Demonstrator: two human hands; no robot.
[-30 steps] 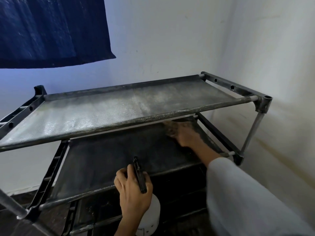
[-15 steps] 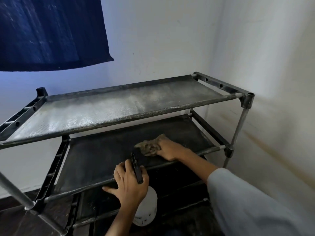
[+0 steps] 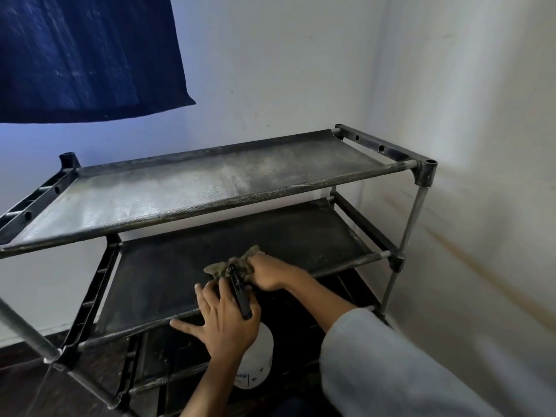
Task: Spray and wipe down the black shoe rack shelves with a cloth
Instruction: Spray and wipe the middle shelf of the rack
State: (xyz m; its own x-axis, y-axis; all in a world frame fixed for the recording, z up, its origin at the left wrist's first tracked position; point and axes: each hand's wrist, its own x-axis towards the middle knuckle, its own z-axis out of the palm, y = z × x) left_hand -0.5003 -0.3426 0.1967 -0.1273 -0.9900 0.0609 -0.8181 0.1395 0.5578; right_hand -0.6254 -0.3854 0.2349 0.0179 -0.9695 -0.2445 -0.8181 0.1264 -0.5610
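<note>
Middle black mesh shelf (image 3: 186, 272) | crumpled tan cloth (image 3: 231, 264), gripped by right hand (image 3: 266, 273), dragged from 2 o'clock toward centre | left hand (image 3: 224, 320) gripping white plastic spray bottle (image 3: 255, 365) | wiping midway

A dark blue cloth (image 3: 84, 55) hangs at my upper left against the pale back wall (image 3: 270, 70), which meets a stained side wall (image 3: 481, 176) on my right, above the dark floor (image 3: 21, 383).

Two bare hands, no gloves, rings or watch visible. Right arm (image 3: 304, 291) bare at forearm, loose pale grey sleeve (image 3: 391, 371) filling lower right of frame. Left forearm (image 3: 207, 389) bare, lower centre.
</note>
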